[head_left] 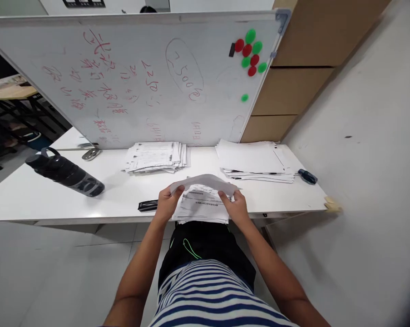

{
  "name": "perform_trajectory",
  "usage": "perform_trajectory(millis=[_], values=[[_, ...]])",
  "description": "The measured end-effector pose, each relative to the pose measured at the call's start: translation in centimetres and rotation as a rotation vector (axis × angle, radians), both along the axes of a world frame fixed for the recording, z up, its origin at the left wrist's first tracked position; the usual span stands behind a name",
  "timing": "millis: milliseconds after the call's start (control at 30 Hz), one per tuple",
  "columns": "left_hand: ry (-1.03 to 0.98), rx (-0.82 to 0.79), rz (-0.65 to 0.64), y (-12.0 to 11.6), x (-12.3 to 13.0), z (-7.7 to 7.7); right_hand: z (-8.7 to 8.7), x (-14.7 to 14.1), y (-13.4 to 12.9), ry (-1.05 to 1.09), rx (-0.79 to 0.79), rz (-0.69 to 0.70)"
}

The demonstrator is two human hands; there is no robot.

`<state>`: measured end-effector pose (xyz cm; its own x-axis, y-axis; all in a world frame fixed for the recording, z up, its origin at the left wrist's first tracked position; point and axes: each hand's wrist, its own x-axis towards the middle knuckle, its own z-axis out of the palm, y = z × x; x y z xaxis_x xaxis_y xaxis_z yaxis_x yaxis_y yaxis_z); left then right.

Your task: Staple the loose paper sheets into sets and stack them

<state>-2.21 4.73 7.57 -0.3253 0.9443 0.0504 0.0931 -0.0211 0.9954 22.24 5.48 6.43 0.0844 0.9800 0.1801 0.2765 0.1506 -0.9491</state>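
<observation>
holding perhaps one curved sheet (206, 180)

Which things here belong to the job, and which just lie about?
Likely the job:
paper sheet in left hand and right hand
printed papers below
left paper stack
right paper stack

Apparently lying about:
water bottle
computer mouse
dark blue object
black oblong object

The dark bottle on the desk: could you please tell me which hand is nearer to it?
Left. The left hand, gripping one end of the raised paper, is right of the bottle; the right hand, at the paper's other end, is farther right.
</observation>
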Motion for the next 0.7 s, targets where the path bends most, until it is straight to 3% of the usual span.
perform_trajectory(millis=[100, 200, 367, 500, 700], values=[[0.056, 0.002, 0.005, 0.7, 0.6, -1.1, -1.5, 0.0, 0.1, -0.001, -0.111, -0.015], [0.069, 0.008, -0.032, 1.1, 1.0, -1.5, -2.4, 0.3, 0.3, 0.04, -0.102, -0.061], [0.065, 0.001, -0.127, 1.9, 1.5, -1.4, -3.0, 0.4, 1.2, 0.257, -0.049, -0.059], [0.051, -0.04, -0.214, 2.5, 1.8, -2.4, -3.5, 0.2, 1.5, 0.415, -0.025, -0.042], [-0.055, -0.081, -0.193, 2.6, 1.1, -3.6, -3.7, 0.5, 1.3, 0.457, 0.003, -0.073]])
